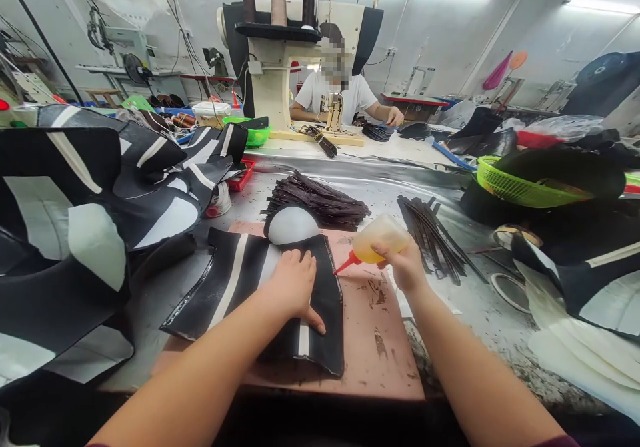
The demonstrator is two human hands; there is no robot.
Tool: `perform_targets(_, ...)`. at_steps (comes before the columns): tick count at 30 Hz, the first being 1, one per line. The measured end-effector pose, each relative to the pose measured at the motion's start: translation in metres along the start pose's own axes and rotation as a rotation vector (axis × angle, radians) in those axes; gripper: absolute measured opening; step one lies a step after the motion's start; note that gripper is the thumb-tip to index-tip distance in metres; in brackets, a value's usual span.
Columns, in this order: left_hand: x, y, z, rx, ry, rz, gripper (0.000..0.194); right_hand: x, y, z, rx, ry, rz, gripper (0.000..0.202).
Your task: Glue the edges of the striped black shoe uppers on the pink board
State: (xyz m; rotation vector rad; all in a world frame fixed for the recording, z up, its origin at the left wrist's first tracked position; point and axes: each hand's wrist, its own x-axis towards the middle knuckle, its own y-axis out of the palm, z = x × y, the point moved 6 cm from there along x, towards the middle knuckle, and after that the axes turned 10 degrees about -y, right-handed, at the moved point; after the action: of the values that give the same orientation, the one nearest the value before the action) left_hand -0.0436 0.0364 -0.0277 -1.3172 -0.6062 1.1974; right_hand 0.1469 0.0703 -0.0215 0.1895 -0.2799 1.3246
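A black leather piece point(325, 300) with white strips lies on a pink board point(380, 340) in front of me. Pressed flat on it, with fingers stretched out, is my left hand point(295, 287). My right hand point(403, 264) grips a squeeze bottle point(383, 237) of yellow liquid. The bottle is tilted, and its red nozzle point(347, 262) points at the right edge of the black piece; whether the tip touches is hard to make out. A rounded white patch point(294, 226) stands up at the piece's far edge.
Dark strips point(317, 200) lie in a heap beyond the board, with a smaller bunch of strips point(435, 237) to the right. Black pieces point(75, 167) pile up at left. A green basket point(530, 184) stands at right. Behind the sewing machine point(273, 54) sits a person point(363, 97).
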Motion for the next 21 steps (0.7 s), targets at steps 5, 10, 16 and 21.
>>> perform_targets(5, 0.001, 0.000, 0.000, 0.061, -0.015, 0.040, 0.123, -0.011, -0.008, -0.001, 0.016, 0.001, -0.029, 0.054)
perform_targets(10, 0.001, -0.002, -0.001, 0.079, -0.014, 0.056, 0.124, -0.033, -0.020, -0.008, 0.063, 0.058, 0.001, 0.046)
perform_targets(16, 0.002, -0.004, -0.003, 0.084, -0.007, 0.054, 0.126, -0.049, -0.031, -0.009, 0.135, 0.062, -0.080, 0.044)
perform_targets(21, 0.002, -0.004, -0.003, 0.089, -0.010, 0.049, 0.127, -0.058, -0.034, -0.015, 0.149, 0.088, -0.097, 0.045)
